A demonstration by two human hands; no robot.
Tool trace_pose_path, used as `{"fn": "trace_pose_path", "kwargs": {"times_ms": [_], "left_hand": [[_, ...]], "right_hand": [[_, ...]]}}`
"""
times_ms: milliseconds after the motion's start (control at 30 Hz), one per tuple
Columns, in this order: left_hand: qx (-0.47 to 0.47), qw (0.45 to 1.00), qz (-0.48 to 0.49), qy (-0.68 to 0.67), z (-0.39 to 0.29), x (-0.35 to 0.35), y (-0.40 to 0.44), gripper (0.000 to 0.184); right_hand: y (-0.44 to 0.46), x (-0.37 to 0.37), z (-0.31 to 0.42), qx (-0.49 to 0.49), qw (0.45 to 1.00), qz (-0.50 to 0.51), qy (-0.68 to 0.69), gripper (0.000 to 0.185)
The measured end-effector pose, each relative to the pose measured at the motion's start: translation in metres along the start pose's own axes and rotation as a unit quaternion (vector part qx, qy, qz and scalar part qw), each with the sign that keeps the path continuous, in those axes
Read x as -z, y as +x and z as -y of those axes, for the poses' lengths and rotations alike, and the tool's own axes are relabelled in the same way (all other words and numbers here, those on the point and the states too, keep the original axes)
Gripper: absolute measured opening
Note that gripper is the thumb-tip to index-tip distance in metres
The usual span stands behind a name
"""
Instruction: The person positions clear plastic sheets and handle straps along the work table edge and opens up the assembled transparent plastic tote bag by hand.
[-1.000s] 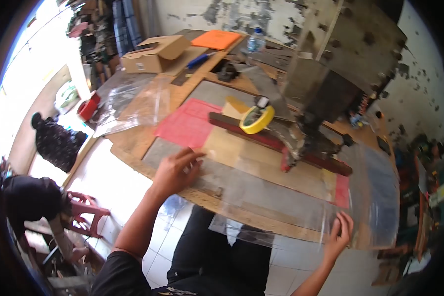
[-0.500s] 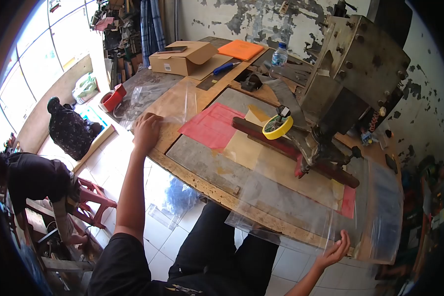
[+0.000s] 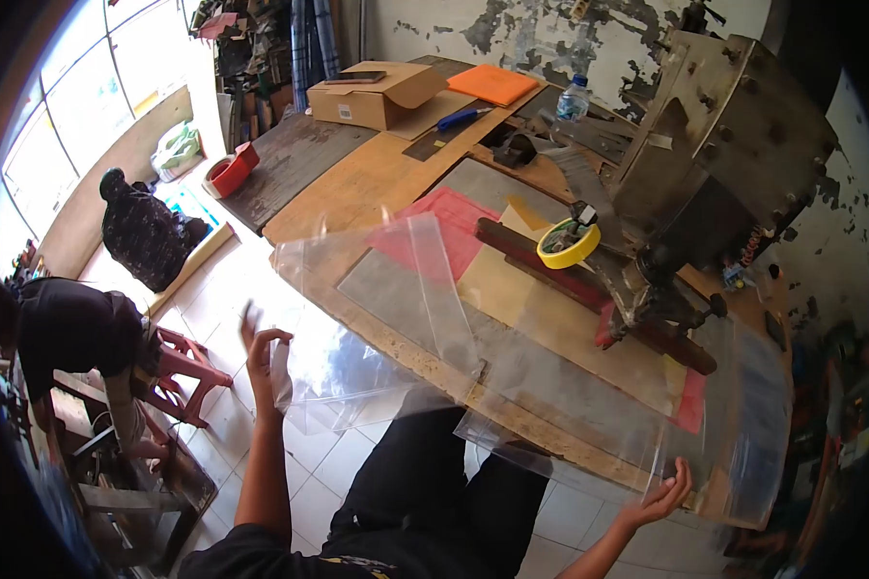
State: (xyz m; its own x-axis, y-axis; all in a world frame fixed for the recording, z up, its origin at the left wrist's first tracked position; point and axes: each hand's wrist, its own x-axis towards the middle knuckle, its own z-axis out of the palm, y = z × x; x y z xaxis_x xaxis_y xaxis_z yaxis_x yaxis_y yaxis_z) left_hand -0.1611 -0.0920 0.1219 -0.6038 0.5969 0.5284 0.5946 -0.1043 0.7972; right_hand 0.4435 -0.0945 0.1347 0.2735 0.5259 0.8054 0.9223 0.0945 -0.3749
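One plastic sheet lies beside our right hand, its grip unclear; our left hand holds another sheet, not yet laid.

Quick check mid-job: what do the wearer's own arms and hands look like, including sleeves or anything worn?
The left hand and right hand show no gloves, and I see no watch or cable at the wrists. A black sleeve covers the left upper arm; the left forearm is bare. The right forearm is bare to the picture's edge.
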Motion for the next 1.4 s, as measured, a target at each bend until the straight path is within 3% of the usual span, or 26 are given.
{"fn": "trace_pose_path", "kwargs": {"times_ms": [33, 100, 133, 200, 233, 300, 333, 367, 400, 467, 500, 600, 633, 767, 933, 1000, 1400], "left_hand": [[0.087, 0.985, 0.089, -0.116, 0.011, 0.007, 0.002, 0.008], [0.148, 0.903, 0.231, -0.330, 0.015, 0.014, 0.002, 0.012], [0.148, 0.904, 0.229, -0.330, 0.013, 0.016, 0.006, 0.012], [0.219, 0.847, 0.266, -0.404, 0.012, 0.018, 0.012, 0.021], [0.222, 0.835, 0.256, -0.433, 0.012, 0.020, 0.017, 0.034], [0.237, 0.810, 0.245, -0.477, 0.000, 0.023, 0.029, 0.041], [0.255, 0.781, 0.234, -0.520, -0.005, 0.021, 0.034, 0.048], [0.300, 0.822, 0.180, -0.449, -0.006, 0.017, 0.039, 0.057], [0.301, 0.821, 0.180, -0.450, -0.010, 0.015, 0.043, 0.057], [0.316, 0.895, 0.179, -0.261, -0.019, 0.014, 0.053, 0.056], [0.304, 0.900, 0.203, -0.240, -0.013, 0.014, 0.057, 0.056], [0.294, 0.875, 0.238, -0.303, 0.004, 0.016, 0.061, 0.052], [0.231, 0.880, 0.261, -0.323, -0.035, 0.017, 0.064, 0.046], [0.150, 0.839, 0.258, -0.455, -0.047, 0.020, 0.069, 0.037], [0.114, 0.825, 0.264, -0.487, -0.048, 0.033, 0.080, 0.035], [0.067, 0.847, 0.256, -0.460, -0.052, 0.034, 0.084, 0.041], [0.027, 0.851, 0.246, -0.463, -0.072, 0.037, 0.088, 0.051]], "right_hand": [[-0.001, 0.001, -0.002, 0.001, 1.000, 0.004, -0.007, 0.036], [-0.001, 0.003, -0.001, 0.004, 1.000, 0.009, -0.013, 0.036], [0.000, 0.004, 0.000, 0.009, 1.000, 0.012, -0.016, 0.037], [0.001, 0.005, 0.001, 0.015, 1.000, 0.013, -0.021, 0.037], [0.000, 0.006, 0.001, 0.011, 1.000, 0.014, -0.017, 0.037], [-0.004, 0.006, -0.003, 0.008, 1.000, 0.011, -0.012, 0.036], [-0.008, 0.006, -0.009, -0.036, 0.997, 0.013, 0.066, 0.040], [-0.010, 0.006, -0.013, -0.079, 0.986, 0.016, 0.144, 0.044], [-0.008, 0.009, -0.013, -0.078, 0.986, 0.017, 0.144, 0.044], [-0.003, 0.018, -0.011, -0.083, 0.980, 0.059, 0.169, 0.055], [-0.001, 0.022, -0.011, -0.082, 0.981, 0.058, 0.167, 0.055], [0.002, 0.030, -0.007, -0.117, 0.953, 0.074, 0.269, 0.065], [0.001, 0.032, -0.003, -0.118, 0.942, 0.086, 0.301, 0.066], [-0.004, 0.033, 0.002, -0.126, 0.931, 0.102, 0.326, 0.069], [-0.006, 0.030, -0.001, -0.117, 0.926, 0.098, 0.345, 0.069], [-0.006, 0.031, -0.002, -0.116, 0.927, 0.098, 0.342, 0.069], [-0.002, 0.034, -0.001, -0.097, 0.943, 0.123, 0.293, 0.072]]}}
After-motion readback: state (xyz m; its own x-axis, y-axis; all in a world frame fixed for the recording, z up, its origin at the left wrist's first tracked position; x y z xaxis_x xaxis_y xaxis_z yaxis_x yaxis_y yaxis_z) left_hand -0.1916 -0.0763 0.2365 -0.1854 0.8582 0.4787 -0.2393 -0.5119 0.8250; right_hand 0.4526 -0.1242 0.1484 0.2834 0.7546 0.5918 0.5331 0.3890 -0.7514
